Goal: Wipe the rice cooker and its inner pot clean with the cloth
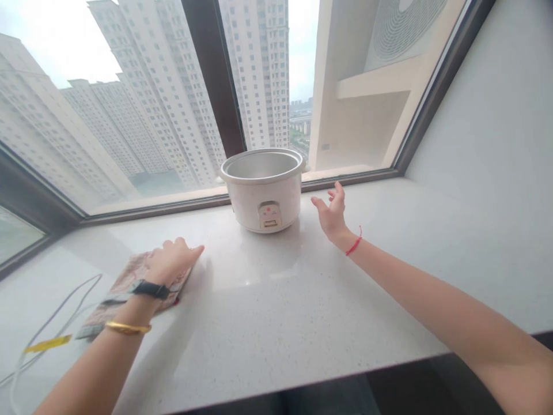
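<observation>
A white rice cooker (244, 203) stands upright and lidless on the pale speckled sill, close to the window. Its rim is silver and a small control panel faces me. My right hand (332, 214) is just to the right of the cooker, apart from it, with fingers spread and nothing in them. At the left, my left hand (170, 259) is over a folded patterned cloth or booklet (129, 276). The thumb points out to the right; the other fingers are partly hidden and blurred, so whether they touch or grip it I cannot make out.
A thin cable (56, 314) with a yellow tag (47, 344) lies at the left. The window frame (216, 75) runs behind the cooker, and a white wall (488, 132) rises on the right. The front edge of the sill (302, 377) is near me.
</observation>
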Tool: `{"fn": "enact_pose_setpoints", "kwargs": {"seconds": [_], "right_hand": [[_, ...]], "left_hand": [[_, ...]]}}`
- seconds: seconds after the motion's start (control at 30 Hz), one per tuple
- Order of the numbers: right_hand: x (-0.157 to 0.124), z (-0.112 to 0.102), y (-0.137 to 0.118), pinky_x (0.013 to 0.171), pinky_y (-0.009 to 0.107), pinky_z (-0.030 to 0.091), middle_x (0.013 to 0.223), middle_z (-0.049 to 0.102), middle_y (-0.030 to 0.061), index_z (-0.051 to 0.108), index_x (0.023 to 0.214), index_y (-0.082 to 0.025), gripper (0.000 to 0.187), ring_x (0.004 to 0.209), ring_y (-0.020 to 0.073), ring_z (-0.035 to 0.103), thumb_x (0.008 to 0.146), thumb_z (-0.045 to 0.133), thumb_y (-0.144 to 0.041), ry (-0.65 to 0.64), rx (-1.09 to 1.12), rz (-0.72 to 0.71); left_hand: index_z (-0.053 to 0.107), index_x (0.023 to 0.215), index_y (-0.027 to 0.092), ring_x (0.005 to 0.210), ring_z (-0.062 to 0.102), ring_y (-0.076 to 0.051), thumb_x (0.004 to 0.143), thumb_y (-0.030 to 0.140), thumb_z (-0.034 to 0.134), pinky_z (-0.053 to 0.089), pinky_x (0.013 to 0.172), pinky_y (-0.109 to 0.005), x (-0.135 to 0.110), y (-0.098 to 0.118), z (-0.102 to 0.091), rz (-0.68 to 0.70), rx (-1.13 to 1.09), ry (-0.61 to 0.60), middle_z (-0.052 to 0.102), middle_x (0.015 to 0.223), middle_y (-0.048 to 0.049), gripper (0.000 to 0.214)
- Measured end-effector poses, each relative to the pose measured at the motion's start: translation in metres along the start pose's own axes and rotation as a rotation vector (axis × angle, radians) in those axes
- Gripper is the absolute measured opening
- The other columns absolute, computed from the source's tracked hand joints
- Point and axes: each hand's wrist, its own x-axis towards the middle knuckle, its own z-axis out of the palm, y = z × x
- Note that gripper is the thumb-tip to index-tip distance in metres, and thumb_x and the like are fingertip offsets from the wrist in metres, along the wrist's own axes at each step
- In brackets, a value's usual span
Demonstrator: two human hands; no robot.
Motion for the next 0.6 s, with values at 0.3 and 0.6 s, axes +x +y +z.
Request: {"fn": "enact_pose_setpoints", "kwargs": {"seconds": [0.3, 0.6], "right_hand": [[-0.066, 0.001, -0.041, 0.109, 0.054, 0.042, 0.143, 0.050, 0.0170, 0.048, 0.140, -0.021, 0.066, 0.124, 0.0314, 0.053, 0.079, 0.063, -0.039, -0.227, 0.062, -0.004], [-0.101, -0.018, -0.048, 0.104, 0.041, 0.049, 0.120, 0.073, 0.0036, 0.075, 0.115, -0.027, 0.029, 0.112, 0.0261, 0.066, 0.090, 0.062, -0.033, -1.069, -0.172, -0.458]], "left_hand": [[0.071, 0.101, 0.017, 0.111, 0.062, -0.042, 0.092, 0.055, 0.043, 0.046, 0.094, -0.053, -0.111, 0.038, 0.008, 0.562, 0.195, -0.245, 0.068, 0.114, -0.0222, 0.048], [0.074, 0.088, 0.027, 0.090, 0.070, -0.028, 0.092, 0.043, 0.056, 0.053, 0.086, -0.044, -0.156, 0.115, 0.019, 0.948, -0.450, -0.263, 0.076, 0.092, -0.0066, 0.024]]}}
